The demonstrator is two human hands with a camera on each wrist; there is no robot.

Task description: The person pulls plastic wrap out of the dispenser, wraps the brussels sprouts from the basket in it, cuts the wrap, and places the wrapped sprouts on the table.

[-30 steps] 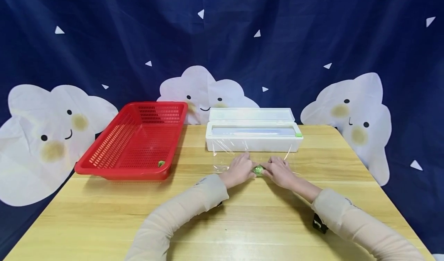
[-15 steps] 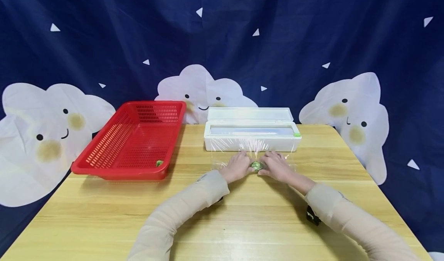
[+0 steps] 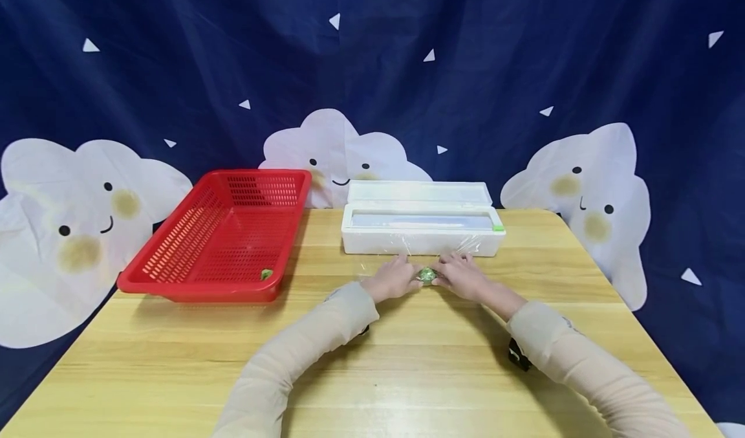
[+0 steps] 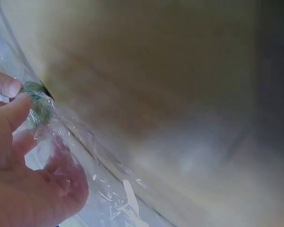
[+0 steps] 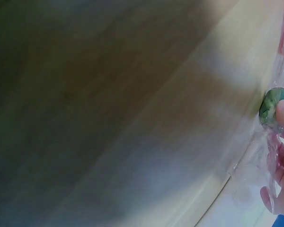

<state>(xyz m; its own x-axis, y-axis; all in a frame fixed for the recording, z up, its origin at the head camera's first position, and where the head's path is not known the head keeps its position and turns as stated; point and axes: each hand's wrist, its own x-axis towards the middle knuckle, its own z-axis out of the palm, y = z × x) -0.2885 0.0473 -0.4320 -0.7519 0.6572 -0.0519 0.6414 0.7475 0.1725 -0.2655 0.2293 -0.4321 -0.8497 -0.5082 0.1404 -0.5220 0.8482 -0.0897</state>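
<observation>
A small rounded green vegetable (image 3: 427, 275), its exact kind unclear, lies inside clear cling film in front of the white cling film box. My left hand (image 3: 396, 277) holds its left side, thumb and fingers bent round it and the film. From the right, my right hand (image 3: 461, 275) grips it the same way, the thumb pressed on it in the right wrist view. Loose cling film (image 4: 109, 198) trails past the left fingers. The white cling film box (image 3: 421, 241) stands just beyond both hands, lid raised, with a green slider (image 3: 498, 228) at its right end.
A red plastic basket (image 3: 200, 288) stands at the left of the wooden table (image 3: 431, 373), with a small green piece (image 3: 266, 274) in its near corner. Behind the table hangs a dark blue curtain (image 3: 384, 50) with cloud faces.
Both hands have shifted slightly left with the green vegetable, which has turned in their grip. The film stretched between box and hands has drawn in and shows less. Basket and box stay put.
</observation>
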